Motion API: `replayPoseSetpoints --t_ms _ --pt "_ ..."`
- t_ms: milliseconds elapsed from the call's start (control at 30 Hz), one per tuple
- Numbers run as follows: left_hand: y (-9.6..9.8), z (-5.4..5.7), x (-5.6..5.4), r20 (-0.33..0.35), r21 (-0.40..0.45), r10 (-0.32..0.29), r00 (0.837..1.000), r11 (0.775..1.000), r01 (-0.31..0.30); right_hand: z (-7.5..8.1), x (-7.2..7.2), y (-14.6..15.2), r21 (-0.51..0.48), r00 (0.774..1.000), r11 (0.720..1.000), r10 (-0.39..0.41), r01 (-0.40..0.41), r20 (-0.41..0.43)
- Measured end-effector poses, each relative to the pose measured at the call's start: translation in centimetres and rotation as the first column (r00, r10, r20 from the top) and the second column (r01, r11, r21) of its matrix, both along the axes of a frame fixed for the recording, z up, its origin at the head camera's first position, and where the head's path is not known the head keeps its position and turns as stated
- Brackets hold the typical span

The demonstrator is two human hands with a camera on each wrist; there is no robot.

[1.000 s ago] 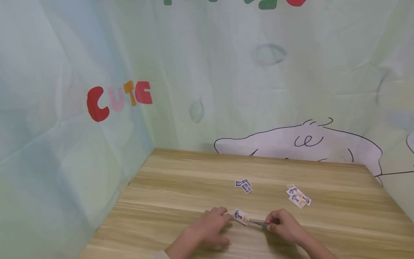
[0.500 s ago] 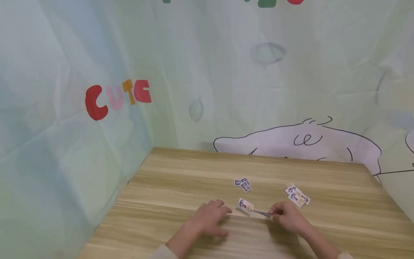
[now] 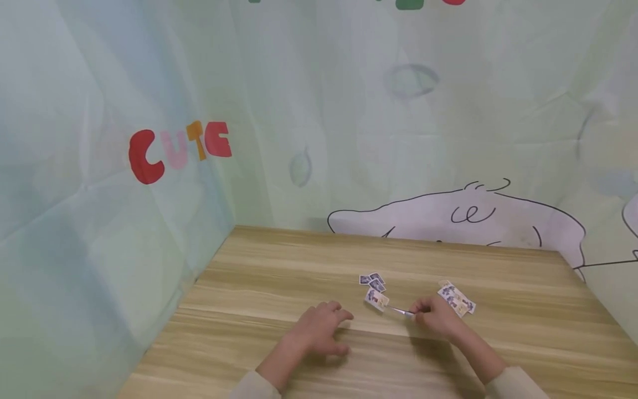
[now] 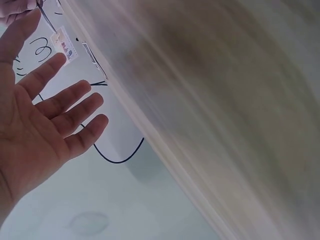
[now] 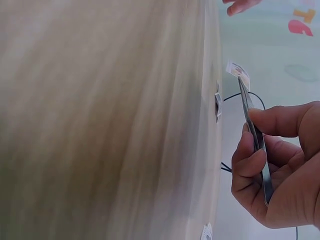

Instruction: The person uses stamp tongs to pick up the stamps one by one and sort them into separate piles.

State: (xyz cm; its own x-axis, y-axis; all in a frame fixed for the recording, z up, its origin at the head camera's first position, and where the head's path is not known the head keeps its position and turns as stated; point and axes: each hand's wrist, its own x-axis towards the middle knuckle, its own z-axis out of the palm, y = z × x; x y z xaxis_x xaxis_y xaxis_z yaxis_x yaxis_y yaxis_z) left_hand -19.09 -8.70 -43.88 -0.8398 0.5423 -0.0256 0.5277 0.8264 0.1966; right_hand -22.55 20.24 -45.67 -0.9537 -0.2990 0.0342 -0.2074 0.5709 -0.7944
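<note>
My right hand pinches a pair of metal tweezers between thumb and fingers. Clamped in the tweezers' tips is a small printed stamp-like paper, which appears lifted off the table in the right wrist view. Just beyond it lie several small dark stamp-like papers, overlapping one another. My left hand hovers low over the table with its fingers spread and holds nothing; its palm shows in the left wrist view.
A pile of overlapping light printed papers lies on the wooden table to the right. Fabric backdrops with printed letters and drawings rise behind the table and along its left edge.
The right hand has moved forward, lifting the paper held in the tweezers off the table toward the dark papers. The left hand has come away from that paper and shifted slightly forward.
</note>
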Motion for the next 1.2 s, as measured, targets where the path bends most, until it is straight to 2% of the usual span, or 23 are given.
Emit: replayPoseSetpoints --t_ms 333,600,833,1200 --pt "-0.4 0.2 -0.7 -0.002 -0.008 0.011 1.000 1.000 -0.011 -0.5 -1.3 -0.7 -0.013 0.993 0.995 -0.097 0.098 0.065" --pt "-0.8 -0.2 -1.3 0.001 0.022 0.037 0.999 0.999 -0.037 -0.9 -2.5 -1.2 -0.019 0.990 0.994 -0.110 0.112 0.088" --pt "-0.9 -0.3 -1.9 0.010 0.017 0.050 0.999 0.999 -0.050 -0.9 -3.2 -1.9 0.055 0.991 0.991 -0.124 0.121 0.058" --pt "-1.2 -0.5 -2.3 0.025 0.024 0.062 0.998 0.998 -0.062 -1.2 -3.9 -2.5 0.075 0.980 0.984 -0.167 0.160 0.104"
